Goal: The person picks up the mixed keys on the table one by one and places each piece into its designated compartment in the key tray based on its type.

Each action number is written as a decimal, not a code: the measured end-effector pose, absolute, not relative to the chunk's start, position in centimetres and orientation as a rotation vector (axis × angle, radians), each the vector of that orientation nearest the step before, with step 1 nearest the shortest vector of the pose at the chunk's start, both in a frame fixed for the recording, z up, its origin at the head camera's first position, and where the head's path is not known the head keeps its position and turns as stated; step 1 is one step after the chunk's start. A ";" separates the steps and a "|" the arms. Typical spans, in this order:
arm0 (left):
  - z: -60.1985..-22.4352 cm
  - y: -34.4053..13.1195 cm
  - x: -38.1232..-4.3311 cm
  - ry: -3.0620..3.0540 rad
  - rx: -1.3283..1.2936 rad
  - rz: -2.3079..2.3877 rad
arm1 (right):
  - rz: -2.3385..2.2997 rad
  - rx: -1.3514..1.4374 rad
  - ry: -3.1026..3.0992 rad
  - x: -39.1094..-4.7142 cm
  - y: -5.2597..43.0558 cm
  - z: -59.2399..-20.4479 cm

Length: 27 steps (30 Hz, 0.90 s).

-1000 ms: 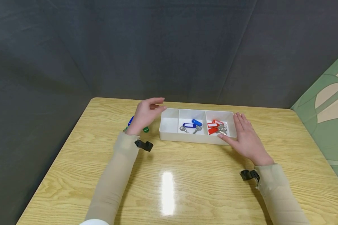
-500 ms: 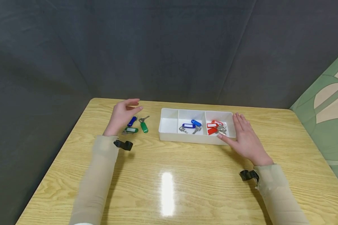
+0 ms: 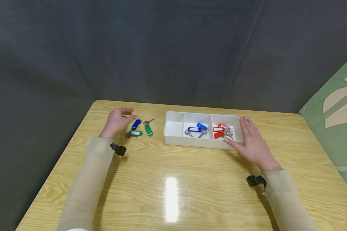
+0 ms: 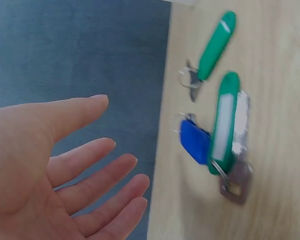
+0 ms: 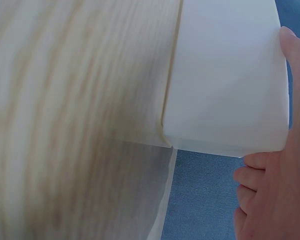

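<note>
My left hand [image 3: 118, 122] hovers just left of a small group of tagged keys on the table, its fingers apart and holding nothing. Nearest it lie a blue key tag [image 3: 136, 124] and a green key tag with a white label [image 3: 136, 133]. A second green key tag [image 3: 148, 130] with its key is a little to the right. In the left wrist view, a key [image 4: 236, 185] hangs from the labelled green tag's ring. My right hand [image 3: 254, 144] rests against the right end of a white divided tray [image 3: 196, 141], thumb at the front rim, fingers straight along the end wall.
Two blue key tags [image 3: 194, 129] with keys lie in the tray's middle compartment. Several red key tags [image 3: 218, 134] with keys fill part of the right one. A dark curtain [image 3: 173, 57] hangs behind the wooden table [image 3: 208, 186].
My left hand has moved left, away from the tray's left compartment, and come down beside the loose tagged keys, uncovering them. The right hand stays at the tray's end.
</note>
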<state>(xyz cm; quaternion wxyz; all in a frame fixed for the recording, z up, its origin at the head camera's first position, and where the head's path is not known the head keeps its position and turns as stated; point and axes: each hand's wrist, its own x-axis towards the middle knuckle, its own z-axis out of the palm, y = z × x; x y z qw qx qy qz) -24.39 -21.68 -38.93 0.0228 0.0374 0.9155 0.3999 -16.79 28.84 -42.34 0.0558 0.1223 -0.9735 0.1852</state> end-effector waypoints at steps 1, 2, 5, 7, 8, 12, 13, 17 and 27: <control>-39.1 -21.7 -24.5 2.833 0.112 1.219 | 0.563 0.372 -2.957 -16.8 28.8 -42.4; -39.3 -21.8 -24.6 2.830 0.111 1.202 | 0.563 0.373 -2.959 -16.8 28.8 -42.4; -39.7 -21.9 -24.8 2.832 0.106 1.171 | 0.558 0.375 -2.958 -16.8 28.8 -42.4; -40.1 -21.9 -25.0 2.832 0.105 1.156 | 0.554 0.371 -2.955 -16.8 28.9 -42.3; -40.2 -21.8 -25.0 2.830 0.105 1.149 | 0.552 0.369 -2.954 -16.7 28.9 -42.3; -40.7 -21.7 -25.3 2.816 0.094 1.125 | 0.554 0.363 -2.965 -16.7 28.9 -42.3; -40.9 -21.6 -25.3 2.817 0.093 1.120 | 0.555 0.362 -2.969 -16.7 28.9 -42.3; -41.2 -21.3 -25.5 2.825 0.090 1.116 | 0.555 0.364 -2.968 -16.8 28.9 -42.2; -41.8 -20.9 -25.8 2.815 0.083 1.105 | 0.553 0.365 -2.961 -16.9 29.0 -42.2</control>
